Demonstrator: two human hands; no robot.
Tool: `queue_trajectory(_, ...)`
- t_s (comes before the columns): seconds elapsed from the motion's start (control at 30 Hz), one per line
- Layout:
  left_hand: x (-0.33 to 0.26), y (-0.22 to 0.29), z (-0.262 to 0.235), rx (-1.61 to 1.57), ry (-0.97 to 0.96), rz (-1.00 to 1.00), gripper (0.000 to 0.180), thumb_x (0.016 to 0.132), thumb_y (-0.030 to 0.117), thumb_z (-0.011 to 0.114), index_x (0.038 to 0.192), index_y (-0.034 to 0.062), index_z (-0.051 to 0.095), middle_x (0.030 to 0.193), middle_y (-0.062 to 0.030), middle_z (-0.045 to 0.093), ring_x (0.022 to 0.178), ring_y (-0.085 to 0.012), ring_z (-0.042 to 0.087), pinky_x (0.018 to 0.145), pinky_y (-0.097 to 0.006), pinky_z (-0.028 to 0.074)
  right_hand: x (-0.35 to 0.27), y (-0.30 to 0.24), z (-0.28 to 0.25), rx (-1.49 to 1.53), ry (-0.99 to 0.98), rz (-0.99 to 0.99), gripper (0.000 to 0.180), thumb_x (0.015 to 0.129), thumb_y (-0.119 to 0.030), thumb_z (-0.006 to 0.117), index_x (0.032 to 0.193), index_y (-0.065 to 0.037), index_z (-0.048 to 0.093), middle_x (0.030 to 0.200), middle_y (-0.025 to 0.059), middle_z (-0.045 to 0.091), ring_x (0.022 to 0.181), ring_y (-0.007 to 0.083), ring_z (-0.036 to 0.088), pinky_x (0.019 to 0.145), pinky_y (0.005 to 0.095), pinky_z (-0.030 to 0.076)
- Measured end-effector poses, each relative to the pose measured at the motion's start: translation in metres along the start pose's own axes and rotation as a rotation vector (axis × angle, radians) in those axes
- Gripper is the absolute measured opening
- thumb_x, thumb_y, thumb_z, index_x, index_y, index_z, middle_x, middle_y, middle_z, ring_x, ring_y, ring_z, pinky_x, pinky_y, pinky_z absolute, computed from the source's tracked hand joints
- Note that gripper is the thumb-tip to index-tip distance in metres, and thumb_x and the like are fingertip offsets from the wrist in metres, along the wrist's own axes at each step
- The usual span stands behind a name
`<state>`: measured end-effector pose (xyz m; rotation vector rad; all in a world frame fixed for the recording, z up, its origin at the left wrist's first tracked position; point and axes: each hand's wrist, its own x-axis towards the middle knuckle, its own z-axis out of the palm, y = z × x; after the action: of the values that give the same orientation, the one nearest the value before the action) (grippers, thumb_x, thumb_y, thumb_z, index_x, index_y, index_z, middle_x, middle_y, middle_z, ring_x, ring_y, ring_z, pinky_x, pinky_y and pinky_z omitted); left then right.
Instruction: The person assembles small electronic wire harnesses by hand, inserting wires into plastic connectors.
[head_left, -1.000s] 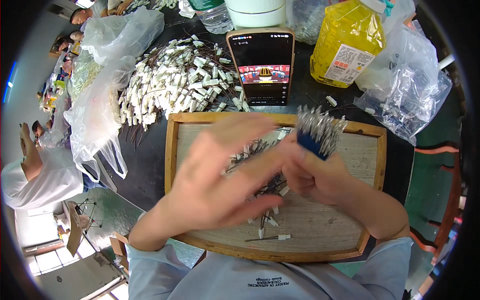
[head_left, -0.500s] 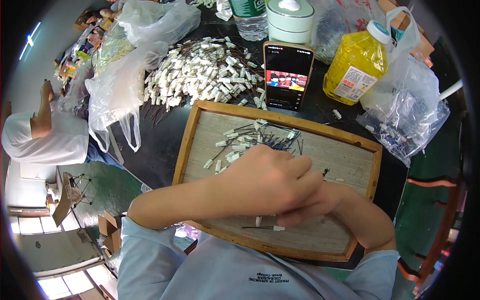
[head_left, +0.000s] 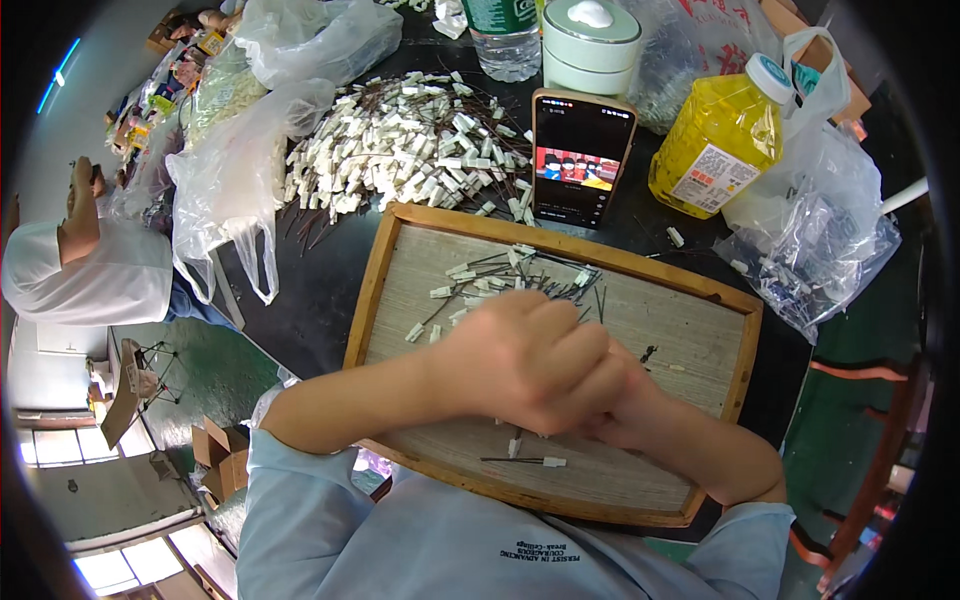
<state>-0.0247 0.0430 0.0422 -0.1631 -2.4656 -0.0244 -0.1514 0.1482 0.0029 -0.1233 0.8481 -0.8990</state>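
My left hand (head_left: 525,355) is closed in a fist above the wooden-framed tray (head_left: 555,232), its knuckles turned up. My right hand (head_left: 625,395) meets it from the right and is partly covered by it, its fingers curled. Whatever the two hands hold between them is hidden. Just beyond them lie several small white connectors with dark wire leads (head_left: 520,262), loosely heaped in the tray. On the tray's near side, below my hands, rests a single white connector with a thin lead (head_left: 553,462).
Behind the tray spreads a large pile of white connectors (head_left: 400,150) beside plastic bags (head_left: 225,170). A propped phone (head_left: 580,160), a pale green lidded container (head_left: 590,65) and a yellow liquid jug (head_left: 720,140) stand at the back. At far left is another person (head_left: 90,265).
My hands stay together over the tray. The left fist has turned slightly, and it now covers more of the right hand's fingers. The view has shifted a little.
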Motion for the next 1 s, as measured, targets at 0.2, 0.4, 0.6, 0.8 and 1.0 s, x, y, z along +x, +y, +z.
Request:
queue_trajectory(0.2,0.003,-0.032,-0.005,-0.414,0.004,-0.229,0.031,0.071,0.010,0.066,0.053,0.0095,0.040,0.049,-0.0007,0.032,0.037,-0.0165,0.037,0.034,-0.029,0.030,0.010,0.002,0.000,-0.083,-0.374,-0.301,0.026,0.092,-0.030,0.055,0.094,-0.004,0.057,0.084,0.0077,0.060,0.066,0.0123,0.056,0.056,0.0239,0.045)
queue_trajectory(0.4,0.002,-0.018,0.017,-0.515,-0.180,-0.089,0.027,0.073,0.021,0.071,0.061,0.0086,0.049,0.059,-0.0021,0.048,0.044,-0.0169,0.047,0.035,-0.030,0.034,0.002,0.002,-0.011,-0.416,-0.377,-0.008,0.021,0.090,-0.024,0.061,0.084,-0.005,0.055,0.068,-0.0011,0.049,0.059,0.0090,0.046,0.052,0.0241,0.037)
queue_trajectory(0.6,-0.008,-0.048,0.007,-0.603,0.045,-0.446,0.028,0.088,0.031,0.057,0.087,0.0028,0.060,0.074,-0.0059,0.060,0.063,-0.0199,0.059,0.058,-0.031,0.046,0.005,-0.002,-0.006,0.005,-0.383,0.153,0.027,0.094,-0.031,0.053,0.082,-0.007,0.054,0.068,-0.0023,0.047,0.062,0.0084,0.046,0.054,0.0237,0.038)
queue_trajectory(0.8,-0.070,-0.117,-0.017,0.516,-0.345,-0.897,0.048,0.079,0.048,0.064,0.087,0.0009,0.056,0.070,-0.0148,0.061,0.064,-0.0285,0.062,0.057,-0.036,0.048,0.016,0.006,-0.012,-0.410,-0.553,-0.327,0.035,0.095,-0.039,0.047,0.093,-0.006,0.057,0.088,0.0041,0.058,0.077,0.0093,0.053,0.069,0.0247,0.044)
queue_trajectory(1.0,-0.067,-0.122,0.004,0.611,-0.599,-0.938,0.057,0.078,0.052,0.062,0.087,-0.0022,0.049,0.075,-0.0167,0.060,0.066,-0.0303,0.064,0.053,-0.035,0.052,0.000,-0.022,-0.002,-0.306,-0.432,0.001,0.042,0.094,-0.042,0.048,0.093,-0.002,0.060,0.067,0.0001,0.054,0.055,0.0064,0.046,0.051,0.0222,0.037)
